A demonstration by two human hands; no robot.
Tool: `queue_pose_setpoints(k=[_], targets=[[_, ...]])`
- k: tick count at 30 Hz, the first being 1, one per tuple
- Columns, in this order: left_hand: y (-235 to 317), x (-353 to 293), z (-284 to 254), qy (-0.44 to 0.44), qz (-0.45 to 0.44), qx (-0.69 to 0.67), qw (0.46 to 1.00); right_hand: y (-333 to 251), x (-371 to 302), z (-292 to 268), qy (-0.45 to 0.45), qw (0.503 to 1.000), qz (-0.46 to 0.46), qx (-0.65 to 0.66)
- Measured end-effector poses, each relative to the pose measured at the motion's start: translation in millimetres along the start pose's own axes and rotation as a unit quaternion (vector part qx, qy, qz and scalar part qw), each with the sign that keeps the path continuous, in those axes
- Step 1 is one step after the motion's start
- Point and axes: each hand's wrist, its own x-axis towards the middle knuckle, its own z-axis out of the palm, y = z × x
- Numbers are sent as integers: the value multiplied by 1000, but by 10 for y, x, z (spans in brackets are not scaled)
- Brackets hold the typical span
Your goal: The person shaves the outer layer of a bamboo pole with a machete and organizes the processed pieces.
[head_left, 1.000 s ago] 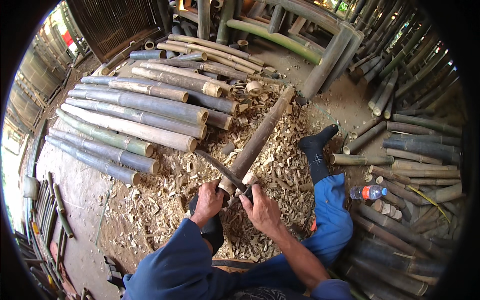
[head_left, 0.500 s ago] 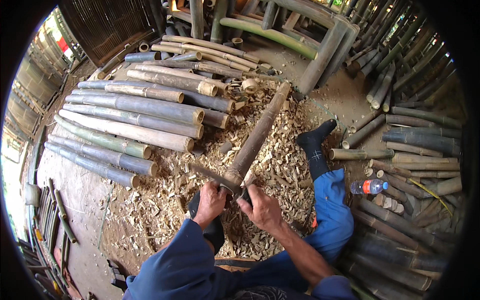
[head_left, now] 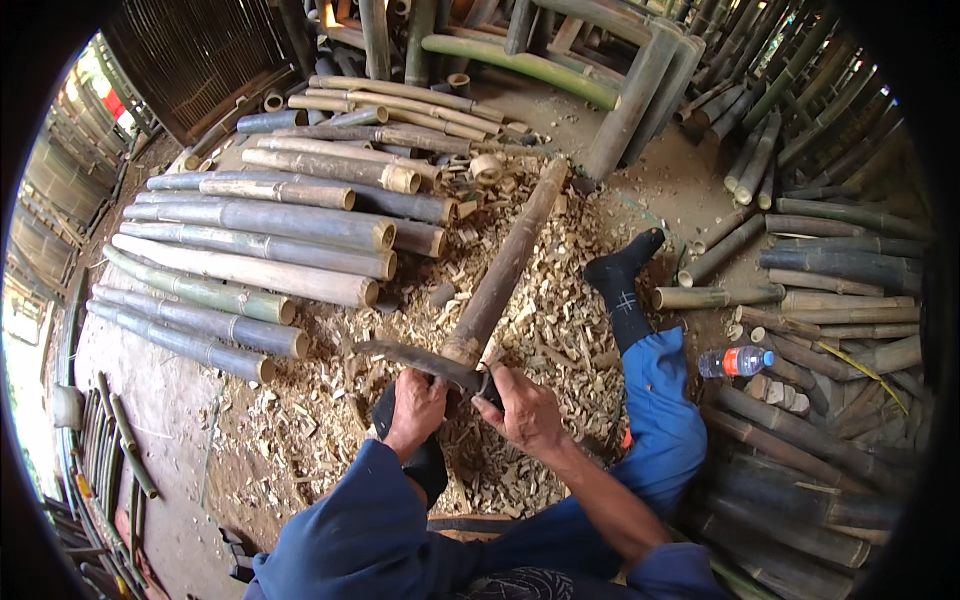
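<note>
A brown bamboo pole (head_left: 508,268) slopes away from me over the wood chips, its near end between my hands. Across that end lies the dark, broad blade of a machete (head_left: 415,358), its tip pointing left. My right hand (head_left: 525,408) is closed round the machete's handle, just right of the pole. Just below the blade my left hand (head_left: 417,405) is curled at the pole's near end and appears to grip it. Its fingertips are partly hidden beneath the blade.
Several cut bamboo poles (head_left: 250,222) lie side by side at the left. Wood chips (head_left: 390,325) cover the ground between my legs. More bamboo (head_left: 840,262) is piled at the right, near a plastic bottle (head_left: 737,362). A bamboo frame (head_left: 640,95) stands behind.
The machete blade has tilted, showing more of its broad face, and its tip sits a little lower and further left. Both hands keep their hold. The whole view has shifted slightly.
</note>
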Motion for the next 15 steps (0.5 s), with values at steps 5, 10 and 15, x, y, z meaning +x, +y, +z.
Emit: queue_pose_setpoints(k=[5,10,15], targets=[[-285,13,88,-39,-131,-134,982,-87,-57,61,-35,994,94,36],[-129,24,108,-63,-185,-105,975,-53,-99,55,-29,984,167,57],[45,44,137,-66,-197,-150,967,192,-58,125,21,979,201,23]])
